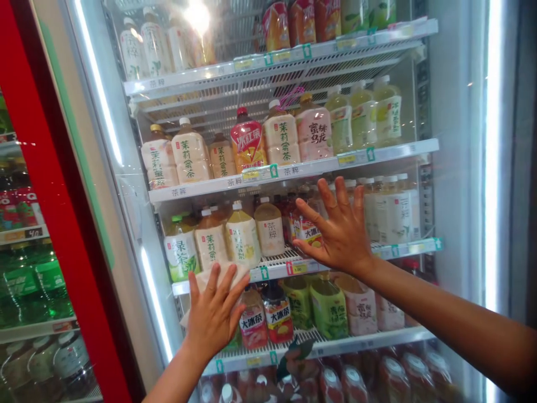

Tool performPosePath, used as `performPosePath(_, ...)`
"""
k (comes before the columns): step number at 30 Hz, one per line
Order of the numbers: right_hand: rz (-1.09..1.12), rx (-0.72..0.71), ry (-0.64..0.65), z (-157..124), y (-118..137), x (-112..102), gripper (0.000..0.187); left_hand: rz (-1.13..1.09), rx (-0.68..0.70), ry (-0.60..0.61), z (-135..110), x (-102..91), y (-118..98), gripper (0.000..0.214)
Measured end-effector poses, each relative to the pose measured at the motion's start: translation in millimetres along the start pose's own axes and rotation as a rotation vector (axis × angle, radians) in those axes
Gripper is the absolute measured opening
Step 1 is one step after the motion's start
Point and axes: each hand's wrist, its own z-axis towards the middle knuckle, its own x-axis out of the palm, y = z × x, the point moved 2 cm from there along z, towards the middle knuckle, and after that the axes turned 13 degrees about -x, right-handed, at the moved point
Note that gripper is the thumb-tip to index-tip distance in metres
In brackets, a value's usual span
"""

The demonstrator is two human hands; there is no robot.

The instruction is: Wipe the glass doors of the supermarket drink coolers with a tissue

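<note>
My left hand [215,316] lies flat with fingers spread on the glass door [453,168] of a drinks fridge. It presses a pale cloth [204,279] against the pane, low and left of centre. My right hand [340,230] is open too, its fingers spread on the glass higher up and to the right, over the third shelf [277,270]. It holds nothing. Behind the pane stand rows of tea bottles, among them a red-labelled bottle [247,143] on the second shelf.
A red door frame [54,184] runs diagonally down the left, with a second fridge of green bottles [29,285] beyond it. Lit strips border the door on both sides. The wire shelves carry price tags along their fronts.
</note>
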Motion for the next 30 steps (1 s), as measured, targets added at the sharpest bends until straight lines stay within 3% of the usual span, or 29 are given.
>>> performPosePath(3, 0.005, -0.009, -0.014, 0, 0, 0, 0.092, 0.029, -0.106, -0.080, 52, -3.4, 12, 0.067)
performPosePath(5, 0.007, -0.014, -0.016, 0, 0, 0, 0.091, 0.039, -0.156, -0.104, 69, -3.6, 11, 0.068)
performPosePath(6, 0.008, -0.015, -0.016, 0, -1, 1, 0.091, 0.036, -0.159, -0.095, 63, -2.2, 7, 0.069)
performPosePath(8, 0.008, -0.017, -0.019, -1, -1, 1, 0.092, 0.023, -0.110, -0.040, 25, 2.2, -7, 0.071)
performPosePath(10, 0.008, -0.015, -0.028, -1, -2, 1, 0.094, 0.005, 0.034, 0.032, -19, 5.3, -19, 0.072)
performPosePath(12, 0.013, -0.014, -0.040, -1, -2, 1, 0.095, 0.011, 0.159, 0.073, -36, 4.5, -16, 0.071)
performPosePath(14, 0.021, -0.016, -0.045, -1, -2, 1, 0.096, 0.024, 0.137, 0.065, -10, -0.3, 5, 0.071)
performPosePath(16, 0.027, -0.018, -0.034, -1, -2, 0, 0.097, 0.028, -0.036, -0.016, 34, -8.4, 32, 0.069)
performPosePath(18, 0.027, -0.015, -0.023, 0, -1, -1, 0.098, 0.036, -0.171, -0.066, 59, -13.9, 47, 0.068)
performPosePath(19, 0.024, -0.011, -0.021, 0, -1, -1, 0.098, 0.038, -0.211, -0.070, 56, -14.4, 47, 0.068)
performPosePath(21, 0.022, -0.003, -0.021, -1, -1, -1, 0.100, 0.036, -0.216, -0.036, 23, -11.5, 36, 0.071)
performPosePath(23, 0.022, 0.003, -0.013, -2, -1, -1, 0.101, 0.016, -0.125, 0.030, -19, -7.4, 21, 0.073)
performPosePath(25, 0.023, 0.003, -0.006, -1, -2, -1, 0.099, 0.020, -0.052, 0.063, -34, -6.5, 15, 0.074)
performPosePath(27, 0.021, -0.006, -0.013, 0, -2, -1, 0.097, 0.022, -0.073, 0.049, -11, -8.7, 21, 0.072)
performPosePath(30, 0.036, -0.002, -0.023, 3, -1, -2, 0.096, 0.033, -0.195, -0.034, 47, -11.7, 29, 0.071)
